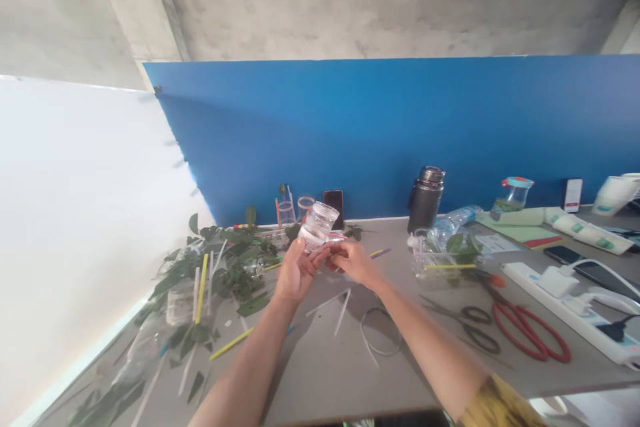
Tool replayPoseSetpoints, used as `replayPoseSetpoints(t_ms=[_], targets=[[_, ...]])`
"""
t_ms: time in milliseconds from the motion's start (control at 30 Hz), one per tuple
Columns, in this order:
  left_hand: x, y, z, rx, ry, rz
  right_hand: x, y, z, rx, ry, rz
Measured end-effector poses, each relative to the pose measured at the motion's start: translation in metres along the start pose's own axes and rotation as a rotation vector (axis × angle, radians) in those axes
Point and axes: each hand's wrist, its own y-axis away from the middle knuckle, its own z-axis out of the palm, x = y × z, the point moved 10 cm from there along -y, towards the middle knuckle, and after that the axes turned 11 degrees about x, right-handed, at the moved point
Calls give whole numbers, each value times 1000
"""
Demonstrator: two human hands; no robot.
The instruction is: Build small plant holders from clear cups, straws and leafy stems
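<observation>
My left hand (296,275) grips a transparent plastic bottle piece (320,221) with ridged sides, held tilted above the table. Close beside it, my right hand (354,263) has its fingertips pinched together near the lower end of the piece. A small shiny strip with red on it (337,237) shows just above those fingertips; whether they hold it is hidden. On the table below lie white straws (342,312) and a loop of thin wire or tubing (381,332).
Leafy cuttings (240,273) and straws cover the left side. A dark flask (427,200), a phone (334,207) and cups stand along the blue partition (350,133). To the right lie black scissors (475,327), red-handled shears (530,330) and a power strip (575,313).
</observation>
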Motion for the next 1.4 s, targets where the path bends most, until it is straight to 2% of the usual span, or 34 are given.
replayPoseSetpoints(t_ms=[133, 267, 433, 533, 633, 767, 900, 967, 1033, 1100, 1233, 1300, 1400], targets=[[1, 1, 2, -12, -1, 18, -11, 0, 3, -57, -135, -89], [0, 5, 8, -25, -31, 20, -7, -2, 4, -18, -281, -40], [4, 7, 10, -41, -55, 43, -14, 0, -4, 102, -24, -149], [10, 5, 4, -15, -42, 80, -23, 2, -12, 126, 85, -193], [10, 2, 0, 9, -23, 82, -25, 2, -15, 67, 121, -195], [3, 3, 2, -13, -28, 52, -16, 0, -10, -19, 191, -181], [-5, 5, 8, -52, -43, 1, -17, -1, 1, -39, -86, -216], [-8, 6, 10, -64, -51, -19, -11, -3, 4, -16, -224, -155], [-8, 6, 11, -67, -54, -20, -2, -4, 4, 28, -224, -80], [-6, 6, 10, -65, -57, -5, -3, -5, -1, 68, -130, -68], [10, 3, -2, 30, -87, 151, -30, -2, -25, 145, 41, -177], [22, 5, -8, 102, -159, 298, -45, 2, -40, 202, 18, -207], [32, 14, -5, 140, -259, 459, -58, 6, -58, 281, -125, -209]])
